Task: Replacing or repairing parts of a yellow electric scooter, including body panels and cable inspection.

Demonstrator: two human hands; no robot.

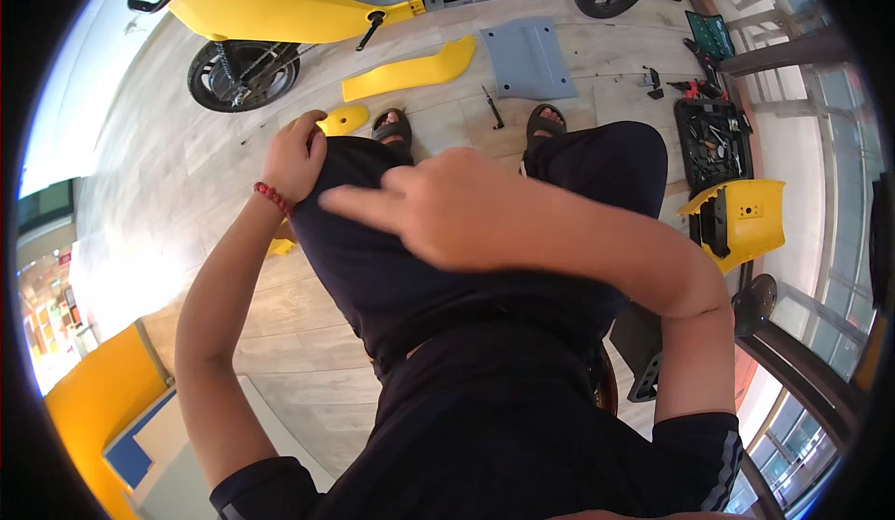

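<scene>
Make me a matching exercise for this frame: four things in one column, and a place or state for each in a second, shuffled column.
Things:
1. left hand
2. right hand
3. grey panel
4. tool tray

Places or states:
A. flat on the floor beyond the feet
B. on the floor at the right, beside a yellow part
C. resting on the left knee, red bracelet at the wrist
D. raised over the lap, forefinger pointing left

Pairs: 1-C, 2-D, 3-A, 4-B

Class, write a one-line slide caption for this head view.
Seated person rests left hand on dark-trousered knee, right hand crossing the lap, facing a part-dismantled yellow scooter.
</scene>
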